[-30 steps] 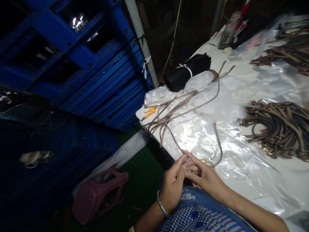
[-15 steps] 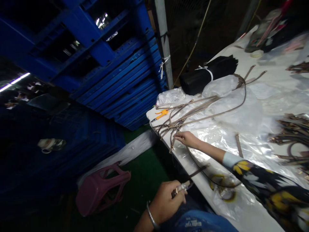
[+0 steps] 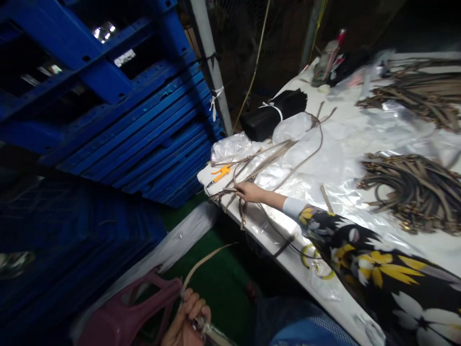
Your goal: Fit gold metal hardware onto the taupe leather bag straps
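My left hand (image 3: 189,317) is low in the view, its fingers closed round a tan strap (image 3: 203,262) that curves up above the fist. A shiny metal or clear piece shows at its fingers, too blurred to make out. My right hand (image 3: 250,192), in a floral sleeve, pinches one of the thin brown straps (image 3: 272,161) at the near left corner of the white table (image 3: 284,264). Some strap ends hang over the edge. Beside them lies an orange-handled tool (image 3: 220,174). A dark strap (image 3: 284,246) lies across the edge nearer me.
Blue pallets (image 3: 144,158) are stacked at the left, above a pink stool (image 3: 133,307). Behind the straps lie a black roll (image 3: 275,115) and clear plastic bags (image 3: 230,146). Heaps of straps (image 3: 414,192) cover the table's right side. A grey post (image 3: 212,67) stands behind the corner.
The view has shifted right. My left hand has moved down and left, and a tan strap now rises from it. My right hand has moved onto straps closer to the orange tool.
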`<state>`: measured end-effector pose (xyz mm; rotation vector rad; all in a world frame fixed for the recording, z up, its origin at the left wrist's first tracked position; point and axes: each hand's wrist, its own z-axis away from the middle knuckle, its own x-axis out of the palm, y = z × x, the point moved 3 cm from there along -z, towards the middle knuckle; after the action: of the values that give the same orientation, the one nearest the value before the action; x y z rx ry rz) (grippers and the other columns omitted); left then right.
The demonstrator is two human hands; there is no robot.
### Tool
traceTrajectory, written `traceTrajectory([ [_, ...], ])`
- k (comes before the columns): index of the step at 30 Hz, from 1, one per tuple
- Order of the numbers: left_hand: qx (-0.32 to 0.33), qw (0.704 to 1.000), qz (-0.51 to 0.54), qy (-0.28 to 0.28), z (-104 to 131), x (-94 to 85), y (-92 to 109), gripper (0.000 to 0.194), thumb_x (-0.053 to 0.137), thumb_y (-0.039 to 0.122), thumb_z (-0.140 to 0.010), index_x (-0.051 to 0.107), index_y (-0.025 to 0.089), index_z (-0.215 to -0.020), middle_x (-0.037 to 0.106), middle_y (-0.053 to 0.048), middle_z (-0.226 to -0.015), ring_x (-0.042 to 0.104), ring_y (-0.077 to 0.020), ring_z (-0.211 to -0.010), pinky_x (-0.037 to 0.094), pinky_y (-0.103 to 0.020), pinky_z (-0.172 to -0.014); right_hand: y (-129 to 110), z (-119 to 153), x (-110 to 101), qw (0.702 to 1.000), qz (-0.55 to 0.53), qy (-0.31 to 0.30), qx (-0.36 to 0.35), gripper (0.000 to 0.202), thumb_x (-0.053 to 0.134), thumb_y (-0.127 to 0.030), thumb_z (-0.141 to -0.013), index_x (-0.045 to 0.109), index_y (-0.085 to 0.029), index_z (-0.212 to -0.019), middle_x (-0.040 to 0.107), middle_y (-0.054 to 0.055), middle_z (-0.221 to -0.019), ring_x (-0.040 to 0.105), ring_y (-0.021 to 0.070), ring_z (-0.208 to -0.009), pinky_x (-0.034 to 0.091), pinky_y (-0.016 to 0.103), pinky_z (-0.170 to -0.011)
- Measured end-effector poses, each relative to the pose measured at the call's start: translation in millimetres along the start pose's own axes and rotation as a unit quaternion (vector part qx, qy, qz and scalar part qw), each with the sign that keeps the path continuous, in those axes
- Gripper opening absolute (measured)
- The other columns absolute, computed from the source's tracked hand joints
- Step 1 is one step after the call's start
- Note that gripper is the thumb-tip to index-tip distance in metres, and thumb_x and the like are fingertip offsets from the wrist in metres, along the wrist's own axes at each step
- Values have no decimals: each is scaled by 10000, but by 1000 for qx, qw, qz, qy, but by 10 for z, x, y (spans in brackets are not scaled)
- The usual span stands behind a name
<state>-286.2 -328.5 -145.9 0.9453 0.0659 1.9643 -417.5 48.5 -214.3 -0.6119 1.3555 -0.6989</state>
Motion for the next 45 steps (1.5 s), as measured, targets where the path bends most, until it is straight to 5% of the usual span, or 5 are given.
traceTrajectory([
  [7, -80, 988, -23, -129, -260, 506, -182, 203, 694, 136, -729, 546, 172, -863, 440, 49, -705, 433, -53, -566, 427, -224, -605, 487, 1963, -950, 977, -73, 132, 152, 369, 351, -423, -971, 533, -154, -1146, 621, 19, -744, 552, 118, -548, 418, 219, -481],
  [12, -151, 971, -106, -152, -380, 685, -555, 287, 729, 190, -767, 614, 129, -1023, 270, 109, -522, 271, -31, -434, 314, -188, -477, 858, 2854, -735, 936, -8, 177, 306, 315, 519, -423, -887, 669, -166, -990, 641, 23, -677, 598, 173, -615, 437, 266, -548],
  [23, -233, 960, -81, -129, -438, 735, -1187, 220, 736, 266, -817, 606, 105, -888, 186, 133, -489, 228, -3, -392, 310, -139, -467, 1311, 1801, 44, 938, 145, 111, 296, 311, 589, -319, -936, 575, -169, -1207, 600, 88, -1202, 616, 225, -1017, 525, 434, -863],
  [34, -233, 953, -84, -175, -464, 830, -1063, 225, 716, 275, -835, 599, 94, -897, 246, 128, -491, 256, 8, -387, 312, -119, -452, 1011, 1904, -565, 953, 148, 146, 218, 237, 582, -280, -940, 624, -170, -1145, 570, 87, -1303, 575, 234, -1125, 463, 463, -966],
  [45, -114, 935, -233, -241, -712, 1343, -1179, 336, 807, 287, -699, 629, 87, -901, 510, 46, -678, 276, 32, -404, 201, -100, -366, 282, 2281, -1042, 944, 32, 149, 294, 243, 602, -375, -918, 657, -142, -881, 668, 15, -860, 634, 156, -766, 526, 325, -722],
])
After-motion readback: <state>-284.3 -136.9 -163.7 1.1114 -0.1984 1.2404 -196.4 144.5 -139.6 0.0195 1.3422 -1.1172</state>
